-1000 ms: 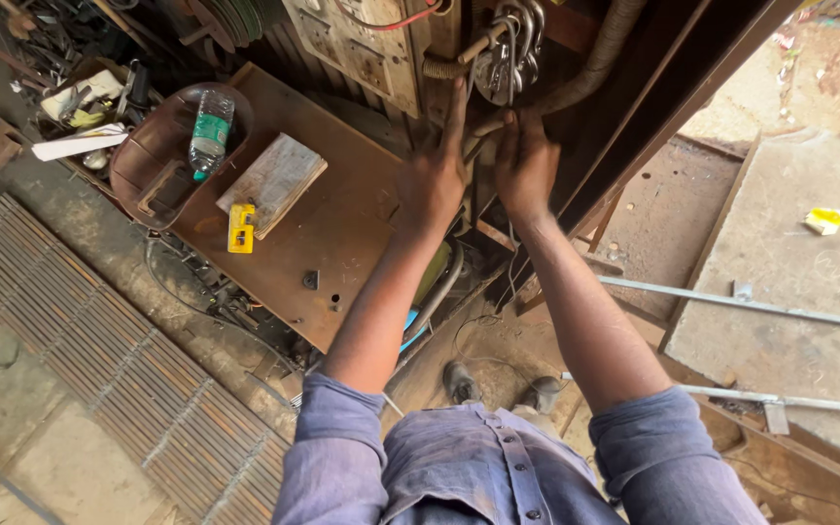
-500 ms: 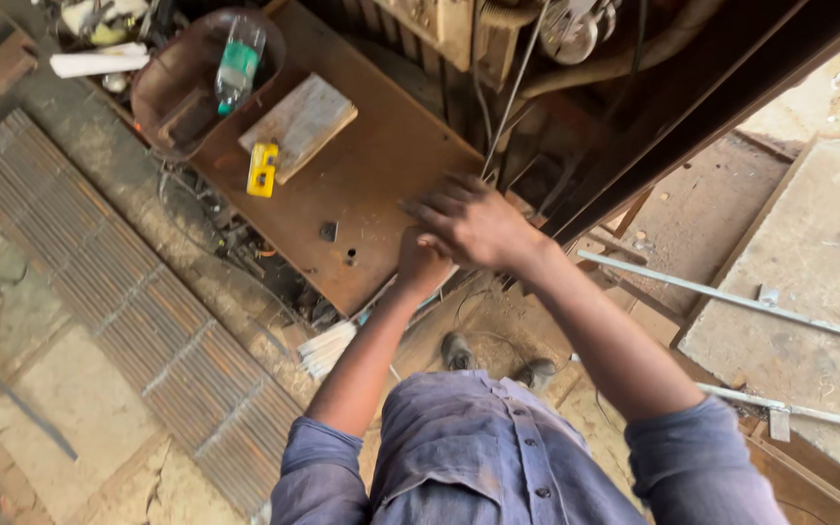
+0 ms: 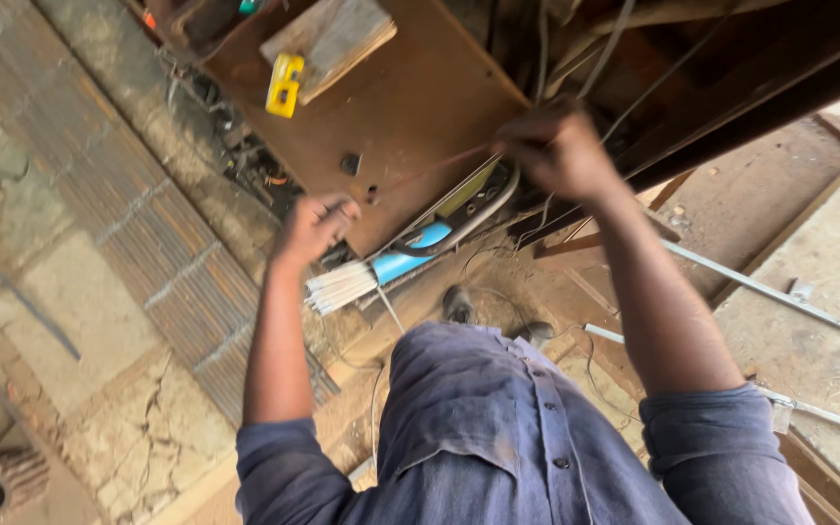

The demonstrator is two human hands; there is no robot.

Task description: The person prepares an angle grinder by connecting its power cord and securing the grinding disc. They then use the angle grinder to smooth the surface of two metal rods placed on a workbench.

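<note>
This is a rough metal workshop, partly open to the ground. A rusty steel table [image 3: 410,107] carries a worn wooden block [image 3: 328,39] and a small yellow tool [image 3: 283,84]. Loose wires [image 3: 576,58] hang down beside dark steel beams [image 3: 751,78]. Under the table's edge lies a bundle of pale thin rods [image 3: 342,287] next to a blue tube [image 3: 410,255]. A ribbed metal grating [image 3: 148,224] lies on the cracked concrete floor [image 3: 99,428], with a rusty gear wheel [image 3: 2,481] in the corner and long metal bars [image 3: 780,297] over dusty slabs.
</note>
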